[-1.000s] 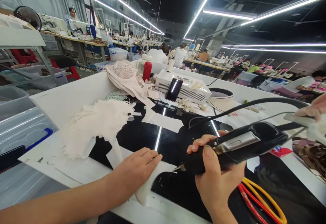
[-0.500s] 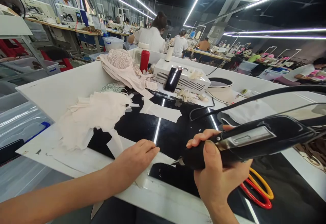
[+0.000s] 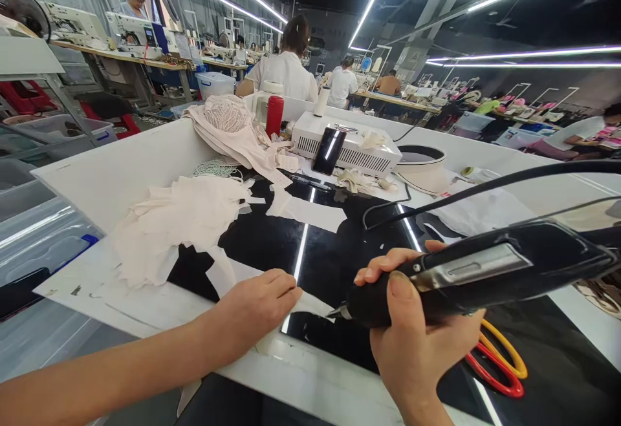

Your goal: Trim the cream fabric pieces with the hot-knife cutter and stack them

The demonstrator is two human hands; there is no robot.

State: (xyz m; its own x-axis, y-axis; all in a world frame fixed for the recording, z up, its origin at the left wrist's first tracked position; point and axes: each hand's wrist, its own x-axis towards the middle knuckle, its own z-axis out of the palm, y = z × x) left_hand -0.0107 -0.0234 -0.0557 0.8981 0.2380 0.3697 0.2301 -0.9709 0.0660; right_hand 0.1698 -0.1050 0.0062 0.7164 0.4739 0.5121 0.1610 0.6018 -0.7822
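Note:
With its fingers wrapped round a black corded hand tool, my right hand keeps the tool level. The thumb lies beside a metal lever on its body. The tool's pointed metal tip is at the right end of a cream fabric piece on the black board. My left hand is closed, fingers pressed together, over the middle of that piece and covering part of it. Another cream fabric piece lies flat beyond. To the left is a pile of cream fabric pieces.
Red and yellow scissor handles lie right of my right hand. At the back stand a white vented box, a phone, a red bottle and a tape roll. The tool's black cable arches over the right side.
The view has shifted slightly. My hands and the tool stay in nearly the same place at the fabric piece. A person ahead has moved their head and upper body a little.

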